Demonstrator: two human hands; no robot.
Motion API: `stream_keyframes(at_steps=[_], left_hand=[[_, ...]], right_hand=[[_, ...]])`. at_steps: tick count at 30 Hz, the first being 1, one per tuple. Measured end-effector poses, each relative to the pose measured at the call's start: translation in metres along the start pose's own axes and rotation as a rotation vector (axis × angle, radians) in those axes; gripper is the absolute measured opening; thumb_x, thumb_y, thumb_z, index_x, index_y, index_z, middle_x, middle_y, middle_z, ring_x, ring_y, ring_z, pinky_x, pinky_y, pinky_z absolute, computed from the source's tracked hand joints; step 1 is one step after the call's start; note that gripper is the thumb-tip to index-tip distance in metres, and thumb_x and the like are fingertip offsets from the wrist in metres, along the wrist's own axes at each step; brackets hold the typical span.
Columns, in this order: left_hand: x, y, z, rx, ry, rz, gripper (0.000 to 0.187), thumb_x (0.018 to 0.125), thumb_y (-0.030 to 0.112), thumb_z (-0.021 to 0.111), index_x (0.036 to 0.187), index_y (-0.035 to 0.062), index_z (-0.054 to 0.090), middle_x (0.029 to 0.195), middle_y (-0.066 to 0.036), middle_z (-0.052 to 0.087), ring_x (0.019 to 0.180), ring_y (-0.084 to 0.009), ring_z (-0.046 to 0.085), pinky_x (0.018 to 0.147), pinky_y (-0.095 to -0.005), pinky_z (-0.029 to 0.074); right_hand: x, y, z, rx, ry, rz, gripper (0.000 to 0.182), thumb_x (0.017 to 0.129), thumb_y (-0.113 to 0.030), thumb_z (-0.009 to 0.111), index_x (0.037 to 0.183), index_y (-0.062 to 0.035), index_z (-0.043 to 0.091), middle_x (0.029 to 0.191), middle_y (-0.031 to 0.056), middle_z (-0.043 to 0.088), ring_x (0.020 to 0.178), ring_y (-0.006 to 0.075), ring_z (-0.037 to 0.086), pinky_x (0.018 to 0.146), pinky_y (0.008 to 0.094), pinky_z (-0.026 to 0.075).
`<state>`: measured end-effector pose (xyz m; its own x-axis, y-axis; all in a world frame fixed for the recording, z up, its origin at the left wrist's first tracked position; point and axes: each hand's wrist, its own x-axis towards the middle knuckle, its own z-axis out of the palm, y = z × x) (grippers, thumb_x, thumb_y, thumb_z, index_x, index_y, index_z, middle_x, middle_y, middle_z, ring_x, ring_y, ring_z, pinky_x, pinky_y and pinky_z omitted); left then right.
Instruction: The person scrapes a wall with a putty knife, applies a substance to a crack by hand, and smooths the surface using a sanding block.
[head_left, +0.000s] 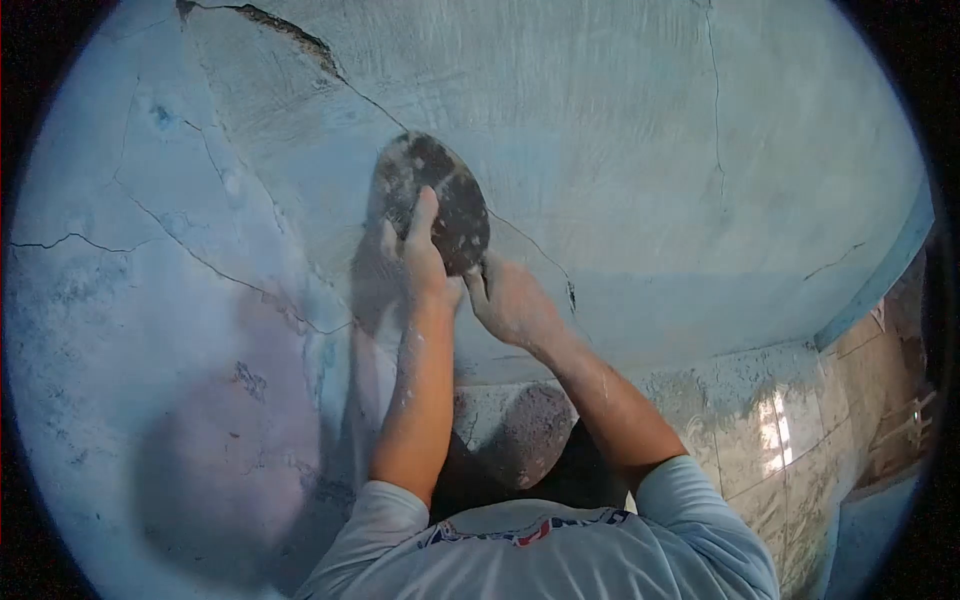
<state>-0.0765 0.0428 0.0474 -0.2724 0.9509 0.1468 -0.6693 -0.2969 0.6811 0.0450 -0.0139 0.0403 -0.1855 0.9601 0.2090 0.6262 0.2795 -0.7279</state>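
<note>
A dark, flat, rounded piece [462, 205], dusted with white powder, is held up in front of the cracked wall [620, 170]. I cannot make out its exact kind. My left hand [426, 255] grips it with the thumb laid over its face and the other fingers partly hidden behind it. At its lower edge my right hand [515, 303] is closed, thumb and fingers pinching the rim. White dust coats both hands and forearms. Whether the piece touches the wall is hard to tell.
A wide crack [290, 35] runs down the wall from the upper left, and finer cracks branch at the left. Below, a tiled floor [770, 450] is spattered with dust. A shadow [220, 470] falls on the left wall. Dim objects stand at the far right.
</note>
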Motion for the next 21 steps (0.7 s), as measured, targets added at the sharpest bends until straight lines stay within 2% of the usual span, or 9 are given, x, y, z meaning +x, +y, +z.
stream_keyframes(at_steps=[2,6,7,10,13,16,17,19,21], left_hand=[[0.008,0.002,-0.001,-0.057,-0.032,-0.047,0.062,0.096,0.018,0.076,0.147,-0.0019,0.048,0.136,-0.017,0.06,0.12,-0.0269,0.063,0.104,-0.0381,0.053],[-0.059,-0.051,0.004,0.159,0.125,0.04,0.059,0.097,0.018,0.075,0.147,-0.0021,0.049,0.139,-0.016,0.06,0.12,-0.0256,0.063,0.103,-0.0384,0.053],[-0.051,-0.05,0.001,0.234,0.136,0.132,0.057,0.097,0.017,0.075,0.146,-0.0021,0.052,0.135,-0.015,0.063,0.118,-0.0248,0.064,0.101,-0.0374,0.053],[-0.008,0.004,0.003,-0.007,-0.017,-0.02,0.056,0.098,0.016,0.074,0.146,-0.0024,0.053,0.134,-0.015,0.065,0.117,-0.0254,0.065,0.1,-0.0366,0.054],[-0.009,0.005,0.01,0.141,-0.005,0.219,0.054,0.097,0.014,0.073,0.144,-0.0045,0.054,0.13,-0.015,0.066,0.116,-0.0254,0.065,0.099,-0.0369,0.055],[-0.04,-0.033,-0.005,0.285,0.113,0.199,0.05,0.097,0.013,0.074,0.139,-0.0069,0.055,0.128,-0.015,0.066,0.117,-0.0245,0.065,0.1,-0.0365,0.055],[-0.034,-0.033,-0.006,0.201,0.051,0.258,0.048,0.096,0.012,0.075,0.135,-0.0078,0.057,0.124,-0.016,0.067,0.113,-0.0243,0.066,0.098,-0.0367,0.057],[-0.012,0.027,0.016,0.158,-0.021,0.193,0.047,0.096,0.012,0.075,0.134,-0.0069,0.057,0.122,-0.016,0.067,0.109,-0.0256,0.068,0.094,-0.0371,0.058],[0.005,0.084,0.042,0.078,-0.012,0.114,0.045,0.095,0.012,0.076,0.132,-0.0062,0.058,0.12,-0.016,0.068,0.105,-0.0264,0.069,0.091,-0.0385,0.059]], right_hand=[[0.005,-0.003,-0.01,0.007,0.033,-0.099,0.038,0.105,-0.029,0.049,0.125,0.0027,0.059,0.104,0.036,0.068,0.101,0.0553,0.064,0.088,0.0605,0.051],[-0.049,0.052,0.0,0.045,0.029,-0.015,0.038,0.106,-0.028,0.048,0.124,0.0036,0.06,0.1,0.0355,0.068,0.099,0.0555,0.065,0.086,0.0589,0.052],[-0.044,0.047,0.004,0.046,0.035,-0.024,0.038,0.106,-0.027,0.048,0.124,0.0038,0.06,0.1,0.0355,0.068,0.099,0.0556,0.065,0.086,0.0586,0.052],[-0.012,0.015,0.008,0.047,0.028,-0.039,0.037,0.106,-0.026,0.048,0.122,0.0047,0.061,0.1,0.0354,0.068,0.099,0.0557,0.065,0.086,0.058,0.052],[0.005,0.016,0.011,0.063,0.026,-0.054,0.037,0.106,-0.026,0.048,0.12,0.0056,0.063,0.102,0.0359,0.068,0.104,0.0553,0.064,0.089,0.0581,0.051],[-0.034,0.051,0.025,0.128,0.038,-0.039,0.04,0.107,-0.028,0.048,0.122,0.006,0.062,0.104,0.0368,0.067,0.106,0.0549,0.063,0.09,0.057,0.05],[-0.032,0.05,0.029,0.143,0.124,-0.176,0.041,0.106,-0.029,0.048,0.124,0.0056,0.062,0.105,0.037,0.067,0.107,0.0548,0.063,0.091,0.0573,0.05],[-0.005,-0.007,0.006,0.189,0.051,-0.065,0.039,0.105,-0.028,0.048,0.121,0.0052,0.062,0.104,0.0363,0.067,0.106,0.0552,0.063,0.091,0.0586,0.049],[0.027,-0.066,-0.02,0.144,0.027,-0.159,0.037,0.105,-0.026,0.047,0.117,0.0052,0.063,0.103,0.0362,0.067,0.106,0.0558,0.062,0.09,0.0595,0.049]])
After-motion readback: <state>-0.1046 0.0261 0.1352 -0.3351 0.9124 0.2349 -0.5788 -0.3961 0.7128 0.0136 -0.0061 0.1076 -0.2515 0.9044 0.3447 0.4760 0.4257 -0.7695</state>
